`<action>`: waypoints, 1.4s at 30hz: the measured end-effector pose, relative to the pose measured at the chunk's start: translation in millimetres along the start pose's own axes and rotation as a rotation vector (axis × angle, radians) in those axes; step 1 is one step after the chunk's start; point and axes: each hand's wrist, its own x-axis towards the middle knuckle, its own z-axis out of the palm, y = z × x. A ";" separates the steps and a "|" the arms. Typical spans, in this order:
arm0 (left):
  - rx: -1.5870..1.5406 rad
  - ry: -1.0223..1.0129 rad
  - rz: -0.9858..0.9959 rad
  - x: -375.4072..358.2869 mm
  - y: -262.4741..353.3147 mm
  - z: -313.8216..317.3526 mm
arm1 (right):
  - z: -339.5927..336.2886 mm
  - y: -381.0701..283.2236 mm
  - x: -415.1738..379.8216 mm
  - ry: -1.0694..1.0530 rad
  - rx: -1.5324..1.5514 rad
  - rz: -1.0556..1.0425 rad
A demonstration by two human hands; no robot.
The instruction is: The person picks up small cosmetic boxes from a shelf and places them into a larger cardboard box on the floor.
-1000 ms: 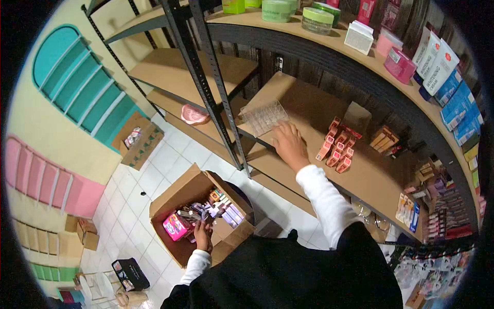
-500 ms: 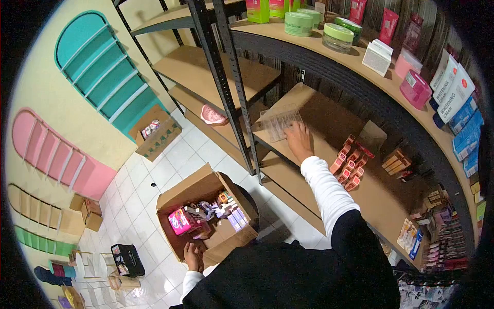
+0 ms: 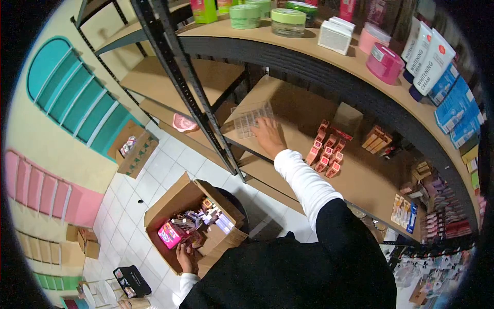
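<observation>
My right hand (image 3: pixel 269 137) is at the clear compartment organizer (image 3: pixel 248 121) on the middle shelf, its fingers on the tray's right part. Whether they grip it or only rest on it is unclear. My left hand (image 3: pixel 187 258) is at the near edge of the open cardboard box (image 3: pixel 237 238), fingers apart and seemingly empty. Inside the box lie a pink pack (image 3: pixel 170 235), purple-and-white boxes (image 3: pixel 224 223) and other small packages. Right of the organizer, several red-topped small boxes (image 3: pixel 325 153) stand in a group on the shelf.
The upper shelf (image 3: pixel 247 32) holds green jars (image 3: pixel 288 22), a pink jar (image 3: pixel 385 63) and white tubes (image 3: pixel 433 62). A black metal upright (image 3: pixel 177 77) stands left of the organizer. A pink basket (image 3: pixel 184 122) sits on a lower shelf. Another carton (image 3: pixel 135 154) stands by the wall.
The view has shifted, so the shelves appear further left. My left hand has moved in over the box's near edge. My right hand stays at the organizer.
</observation>
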 end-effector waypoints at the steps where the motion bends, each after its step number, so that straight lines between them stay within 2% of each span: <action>1: 0.027 -0.002 0.016 -1.7 2.7 3.9 | 5.8 0.3 1.1 -0.021 0.002 0.025; 2: 0.056 -0.013 0.030 -3.3 5.1 10.0 | 10.4 3.1 1.7 -0.040 -0.002 0.057; 4: 0.103 -0.194 0.044 12.5 -1.4 -2.8 | 20.9 5.2 4.9 -0.010 0.209 0.292; 6: 0.095 -0.174 0.091 15.5 -3.5 -0.2 | -24.1 -9.5 1.7 -0.132 0.241 0.253; 7: 0.092 0.005 0.038 16.2 -2.2 5.7 | -14.6 -8.0 0.9 -0.066 0.162 0.194; 9: 0.168 -0.006 0.036 18.5 0.8 13.3 | 8.6 -2.2 -3.0 0.058 0.007 0.068; 11: 0.145 -0.017 0.019 -3.5 18.5 45.3 | -34.9 -16.3 -8.6 0.121 0.074 0.090; 13: 0.208 -0.079 0.206 21.7 6.0 44.0 | -97.8 -30.3 -18.1 0.187 0.160 0.110; 16: 0.402 -0.161 0.410 22.2 11.1 78.6 | -170.0 -6.7 -50.7 0.232 0.160 0.254; 18: 0.409 -0.191 0.488 7.0 12.3 120.5 | -214.6 27.8 -74.4 0.104 0.205 0.480; 21: 0.410 -0.287 0.517 -12.1 7.5 172.4 | -223.7 121.4 -135.9 0.346 -0.354 0.426; 22: 0.383 -0.317 0.500 -16.4 2.8 186.4 | -251.4 132.0 -148.7 0.208 -0.303 0.614; 24: 0.302 -0.375 0.364 -47.4 4.6 218.5 | -258.4 189.2 -184.6 0.370 -0.585 0.592; 27: 0.383 -0.411 0.410 -42.8 -23.4 226.3 | -281.5 223.0 -211.0 0.236 -0.456 0.671; 30: 0.386 -0.432 0.407 -44.5 -43.8 226.3 | -291.4 191.3 -194.6 0.221 -0.537 0.453; 33: 0.376 -0.399 0.406 -69.8 -45.2 231.4 | -240.0 196.1 -193.8 0.034 0.103 0.405; 36: 0.346 -0.358 0.396 -70.3 -55.2 219.9 | -225.0 161.4 -184.2 -0.068 0.383 0.433; 39: 0.354 -0.324 0.501 -77.0 -58.5 209.5 | -212.8 148.1 -176.9 -0.154 0.404 0.522; 40: 0.349 -0.314 0.541 -81.3 -55.9 208.7 | -214.2 142.5 -173.9 -0.202 0.413 0.494; 42: 0.334 -0.259 0.470 -88.6 -51.5 202.8 | -221.6 131.4 -169.4 -0.302 0.430 0.434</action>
